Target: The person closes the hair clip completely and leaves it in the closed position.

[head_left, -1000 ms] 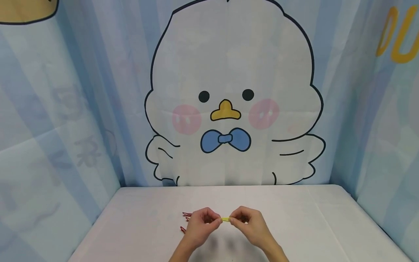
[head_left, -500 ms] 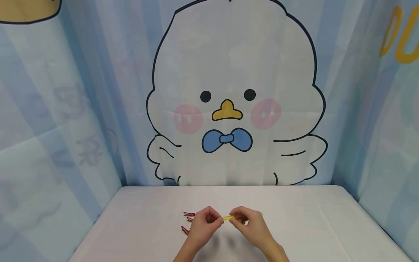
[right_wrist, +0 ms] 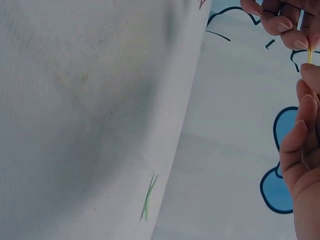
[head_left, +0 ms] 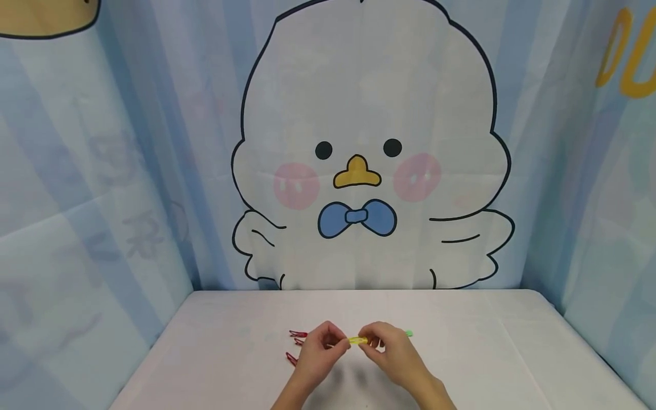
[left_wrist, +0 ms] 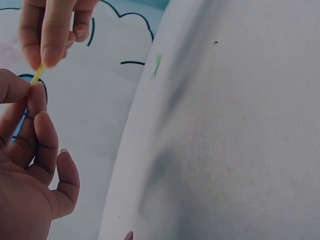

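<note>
A small yellow snap hair clip (head_left: 357, 340) is held up over the table between both hands. Thumb and fingertips of my left hand (head_left: 320, 353) pinch its left end. My right hand (head_left: 397, 350) pinches the opposite end in the same way. Only a short stretch of the clip (left_wrist: 37, 73) shows between the fingertips in the left wrist view. From the right wrist, it appears as a thin yellow strip (right_wrist: 309, 56); the fingers cover its ends.
Red hair clips (head_left: 291, 359) lie on the white-covered table (head_left: 492, 359), partly behind the left hand. A green hair clip (right_wrist: 148, 197), its two arms spread, lies beyond the right hand. A curtain with a cartoon chick (head_left: 359, 85) hangs behind the table.
The hands stay together, but more of the yellow clip now shows between them and its broad side faces the head camera more. The green clip's tip has come into view beside the right hand.
</note>
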